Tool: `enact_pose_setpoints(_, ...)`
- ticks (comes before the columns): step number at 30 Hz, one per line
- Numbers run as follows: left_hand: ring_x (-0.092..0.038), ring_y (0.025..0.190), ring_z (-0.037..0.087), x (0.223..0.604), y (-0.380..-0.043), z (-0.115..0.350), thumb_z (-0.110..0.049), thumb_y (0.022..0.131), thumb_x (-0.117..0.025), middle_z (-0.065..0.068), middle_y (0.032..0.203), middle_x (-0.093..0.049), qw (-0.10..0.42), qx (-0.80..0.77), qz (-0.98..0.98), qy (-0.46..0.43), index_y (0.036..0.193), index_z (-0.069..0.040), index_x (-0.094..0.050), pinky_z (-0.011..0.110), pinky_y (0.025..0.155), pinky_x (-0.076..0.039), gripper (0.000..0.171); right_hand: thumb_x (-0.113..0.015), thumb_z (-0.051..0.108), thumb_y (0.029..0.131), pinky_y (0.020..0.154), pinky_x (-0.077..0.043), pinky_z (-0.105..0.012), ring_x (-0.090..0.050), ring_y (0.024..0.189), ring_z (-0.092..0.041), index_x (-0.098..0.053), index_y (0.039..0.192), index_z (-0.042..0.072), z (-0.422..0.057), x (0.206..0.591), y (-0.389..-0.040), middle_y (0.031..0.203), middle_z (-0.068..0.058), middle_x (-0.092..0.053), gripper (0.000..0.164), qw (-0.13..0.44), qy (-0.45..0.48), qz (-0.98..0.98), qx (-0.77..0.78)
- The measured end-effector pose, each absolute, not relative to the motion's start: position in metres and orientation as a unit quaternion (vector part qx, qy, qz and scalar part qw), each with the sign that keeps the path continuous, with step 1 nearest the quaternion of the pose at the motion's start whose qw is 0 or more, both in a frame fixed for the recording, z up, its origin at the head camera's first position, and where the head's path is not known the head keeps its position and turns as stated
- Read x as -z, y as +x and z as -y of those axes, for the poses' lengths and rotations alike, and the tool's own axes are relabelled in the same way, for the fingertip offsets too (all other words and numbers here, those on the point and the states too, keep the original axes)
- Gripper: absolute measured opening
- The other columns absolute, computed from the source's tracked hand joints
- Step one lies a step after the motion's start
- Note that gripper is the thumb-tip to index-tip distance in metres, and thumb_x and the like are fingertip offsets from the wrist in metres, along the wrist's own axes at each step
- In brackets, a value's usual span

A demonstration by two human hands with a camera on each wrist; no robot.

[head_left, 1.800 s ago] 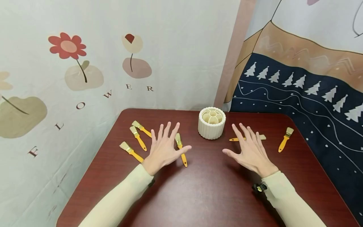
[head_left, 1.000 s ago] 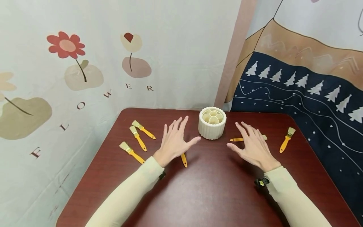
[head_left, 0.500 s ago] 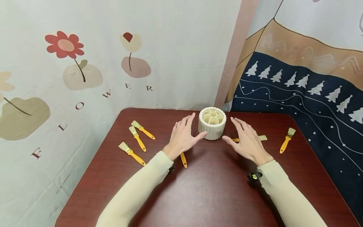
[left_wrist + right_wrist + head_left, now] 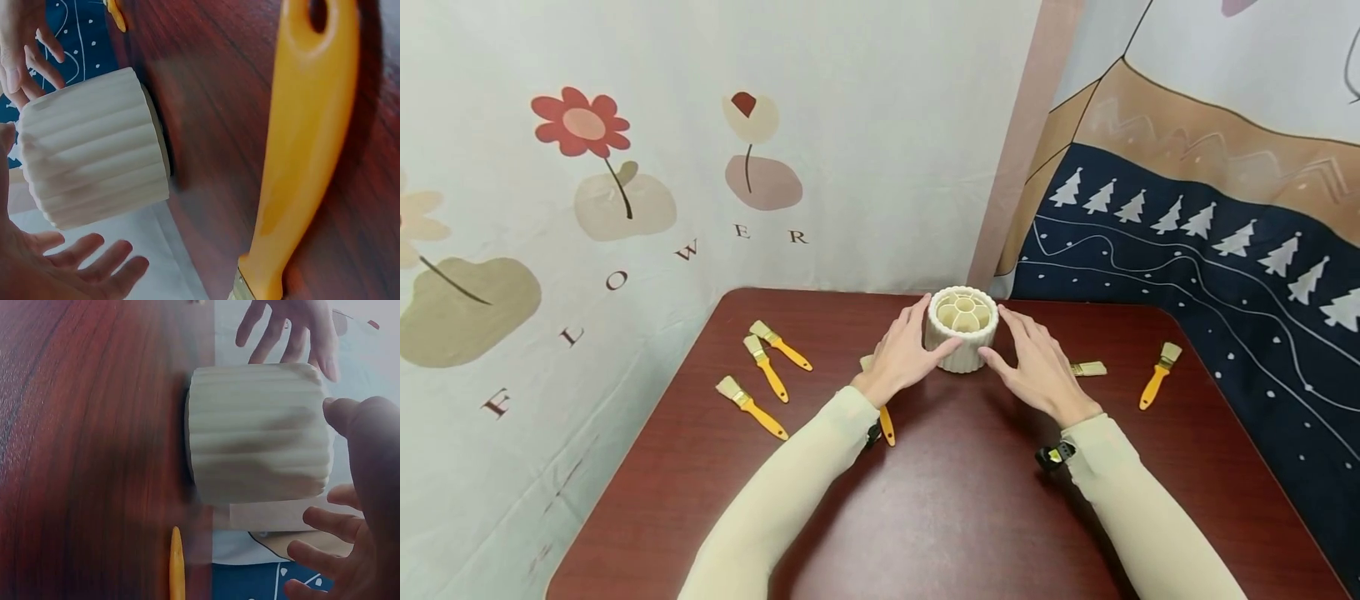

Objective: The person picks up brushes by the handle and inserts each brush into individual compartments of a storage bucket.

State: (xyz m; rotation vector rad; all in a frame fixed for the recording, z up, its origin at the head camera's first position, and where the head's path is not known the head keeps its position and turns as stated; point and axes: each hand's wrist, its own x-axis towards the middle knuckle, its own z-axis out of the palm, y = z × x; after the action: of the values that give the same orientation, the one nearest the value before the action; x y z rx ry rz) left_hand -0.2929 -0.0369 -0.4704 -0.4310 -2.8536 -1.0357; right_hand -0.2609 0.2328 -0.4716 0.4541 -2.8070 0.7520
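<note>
A: Item 1, location?

B: Cup (image 4: 967, 358), pale, fluted, round. Near the far edge of the surface (image 4: 955, 500), upright, inner compartments facing up.

A: Long axis?

B: None marked. Squat body; its centre line stands upright from the surface.

A: Bearing from the left grip (image 4: 907, 354)?

B: To its right, just beside. The thumb (image 4: 946, 347) overlaps the cup's near wall in the head view.

A: From the right grip (image 4: 1036, 362)?

B: To its left, just beside; fingertips at the rim's right side.

A: Nearer of the 2?

B: Too close to call. Cup sits between them, roughly midway.

A: Condition of each?

B: Left: wide, fingers extended, thumb apart. Right: likewise wide. No firm hold shown by either; contact cannot be told.

A: Governing relation?

B: By judgement, opposite sides: the 2 grips face each other across the round wall, so the approach is inward from left and right.

A: Adjacent stock?

B: 1 brush (image 4: 888, 427), partly hidden by the left grip; a 2nd brush (image 4: 1089, 368), partly hidden by the right.
</note>
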Motion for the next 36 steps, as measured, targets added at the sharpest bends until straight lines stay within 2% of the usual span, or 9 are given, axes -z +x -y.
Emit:
enact_pose_setpoints(6, -0.063, 0.156, 0.035, 0.472, -0.298, 0.037, -0.077, 0.105, -0.071, 0.012, 0.175, -0.056, 0.039, 0.351, 0.923, -0.154, 0.186, -0.024, -0.029, 0.062, 0.121, -0.059, 0.105, -0.064, 0.058, 0.117, 0.132, -0.038, -0.079, -0.047, 0.164, -0.053, -0.033, 0.184, 0.011, -0.229, 0.473, -0.264, 0.182, -0.024, -0.046, 0.087, 0.095, 0.160, 0.947, -0.263)
enact_pose_setpoints(13, -0.063, 0.156, 0.037, 0.471, -0.298, 0.037, -0.070, 0.107, -0.073, 0.015, 0.173, -0.056, 0.036, 0.365, 0.917, -0.159, 0.185, -0.021, -0.032, 0.059, 0.127, -0.056, 0.101, -0.065, 0.052, 0.118, 0.132, -0.039, -0.079, -0.049, 0.163, -0.051, -0.036, 0.183, 0.011, -0.228, 0.475, -0.263, 0.180, -0.024, -0.049, 0.082, 0.096, 0.155, 0.942, -0.280)
enact_pose_setpoints(28, -0.066, 0.152, 0.037, 0.467, -0.293, 0.039, -0.069, 0.104, -0.080, 0.013, 0.168, -0.061, 0.049, 0.356, 0.920, -0.157, 0.179, -0.021, -0.041, 0.058, 0.124, -0.058, 0.097, -0.071, 0.032, 0.119, 0.128, -0.044, -0.077, -0.057, 0.157, -0.049, -0.053, 0.172, 0.006, -0.227, 0.476, -0.262, 0.168, -0.025, -0.061, 0.062, 0.132, 0.156, 0.935, -0.290)
enact_pose_setpoints(36, -0.068, 0.149, 0.036, 0.465, -0.285, 0.047, -0.070, 0.101, -0.082, 0.012, 0.164, -0.063, 0.049, 0.359, 0.917, -0.165, 0.176, -0.022, -0.044, 0.060, 0.119, -0.061, 0.097, -0.074, 0.030, 0.117, 0.127, -0.048, -0.074, -0.060, 0.155, -0.047, -0.058, 0.167, 0.006, -0.224, 0.475, -0.258, 0.166, -0.022, -0.063, 0.058, 0.134, 0.161, 0.930, -0.300)
